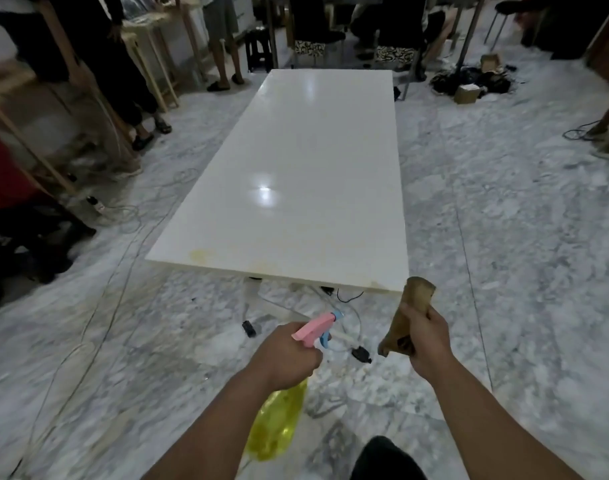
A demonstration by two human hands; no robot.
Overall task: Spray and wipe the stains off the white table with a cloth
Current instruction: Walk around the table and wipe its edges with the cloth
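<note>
Hands held out before a long white table (pixel 306 174): the left hand (pixel 285 355) grips a spray bottle (pixel 278 424) (yellow liquid, pink trigger), the right hand (pixel 426 336) clutches a bunched brown cloth (pixel 408 317). Yellowish stains (pixel 200 255) mark the table's near edge. Cables (pixel 344 336) trail across the marble floor (pixel 503 271) between person and table; bystanders' legs (pixel 140 98) stand at left.
</note>
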